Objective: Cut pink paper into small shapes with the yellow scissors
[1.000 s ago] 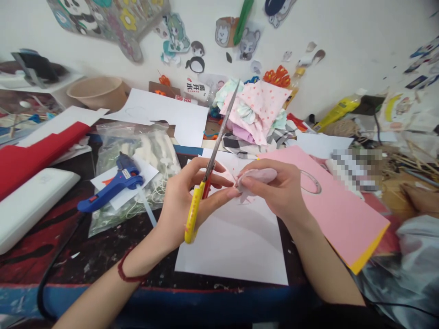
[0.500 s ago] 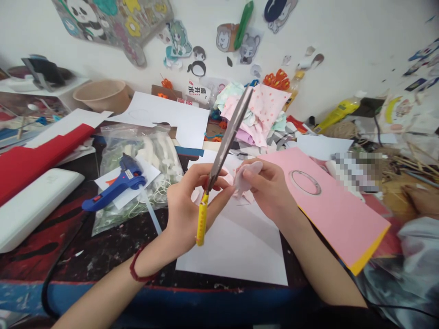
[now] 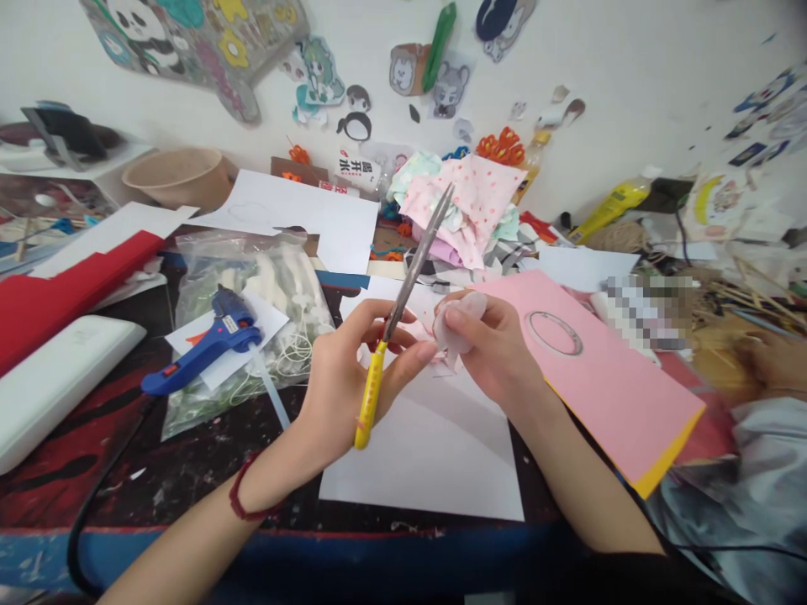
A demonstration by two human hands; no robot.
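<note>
My left hand [image 3: 353, 378] is closed on a pair of scissors [image 3: 373, 382] with yellow handles, whose blades point up and away from me. My right hand [image 3: 495, 344] pinches a small, pale pinkish-white piece of fabric [image 3: 460, 321] between thumb and fingers. The left thumb tip comes close to the fabric; whether it touches I cannot tell. Beneath both hands lies a white sheet of paper [image 3: 419, 458] with small pink scraps partly hidden behind the fingers.
At left, a blue glue gun [image 3: 218, 336] rests on a clear plastic bag [image 3: 182, 403], near a white case [image 3: 69, 386]. Pink card [image 3: 605, 378] bearing a metal ring [image 3: 555, 333] lies at right. Behind stand a fabric pile [image 3: 472, 197] and a bowl [image 3: 180, 178]. A co-worker's hand [image 3: 782, 361] shows far right.
The scissors' blades sit slightly lower and further left. The fabric in my right hand has turned, and the left fingertips have drawn slightly away from it. The whole view has shifted a little.
</note>
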